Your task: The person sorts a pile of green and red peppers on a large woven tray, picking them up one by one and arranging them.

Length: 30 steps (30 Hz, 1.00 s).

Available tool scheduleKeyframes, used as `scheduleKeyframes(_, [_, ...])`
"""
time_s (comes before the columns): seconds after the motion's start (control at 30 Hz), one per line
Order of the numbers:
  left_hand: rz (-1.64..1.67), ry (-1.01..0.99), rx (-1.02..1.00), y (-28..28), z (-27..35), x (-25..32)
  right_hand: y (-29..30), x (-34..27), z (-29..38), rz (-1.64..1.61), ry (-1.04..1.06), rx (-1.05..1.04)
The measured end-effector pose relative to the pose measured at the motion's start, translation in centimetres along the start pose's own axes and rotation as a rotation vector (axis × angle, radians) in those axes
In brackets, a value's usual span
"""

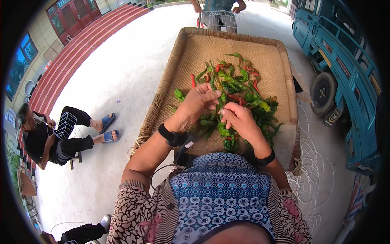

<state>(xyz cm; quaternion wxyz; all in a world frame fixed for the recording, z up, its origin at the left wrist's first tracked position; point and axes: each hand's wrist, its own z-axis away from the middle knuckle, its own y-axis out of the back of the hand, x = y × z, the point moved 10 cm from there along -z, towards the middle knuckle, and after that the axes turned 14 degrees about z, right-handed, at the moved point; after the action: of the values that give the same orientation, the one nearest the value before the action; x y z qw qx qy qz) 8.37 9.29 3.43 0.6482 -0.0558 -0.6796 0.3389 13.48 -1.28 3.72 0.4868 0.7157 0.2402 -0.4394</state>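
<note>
My left hand (198, 103) grips a bunch of long green chili peppers (212, 76) between thumb and fingers, their tips pointing away from me. Close beside it, my right hand (240, 120) pinches the near end of the same bunch with thumb and forefinger. Beneath both hands spreads a heap of green and red chili peppers (262, 106), some curled and wrinkled. The heap lies in a large rectangular woven tray (271, 70) with a bound, raised rim. My fingers partly cover the peppers being held.
Beyond the tray a person (219, 6) holds a wire frame. On the left a seated person (39, 137) handles a white wire basket (65, 125). A blue cargo vehicle (338, 61) stands at right, near loose coils of white wire (310, 170). Red steps (91, 33) rise at upper left.
</note>
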Motion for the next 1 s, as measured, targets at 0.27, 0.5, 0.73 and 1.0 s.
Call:
scheduleKeyframes(0.27, [0.048,0.009,0.02,0.7,-0.3,-1.3,-1.2,1.5,0.4,-0.174,0.002,-0.059])
scheduleKeyframes(0.5, [-0.236,-0.015,-0.006,-0.2,0.0,-0.6,-0.5,1.0,0.3,-0.096,-0.004,-0.003])
scheduleKeyframes(0.73, [-0.414,-0.025,-0.116,-1.4,0.2,-0.6,0.1,0.9,1.5,0.035,-0.101,-0.007])
scheduleKeyframes(1.0, [-0.591,-0.178,0.18,4.9,-6.2,7.8,4.2,-0.1,2.6,-0.175,0.067,0.382])
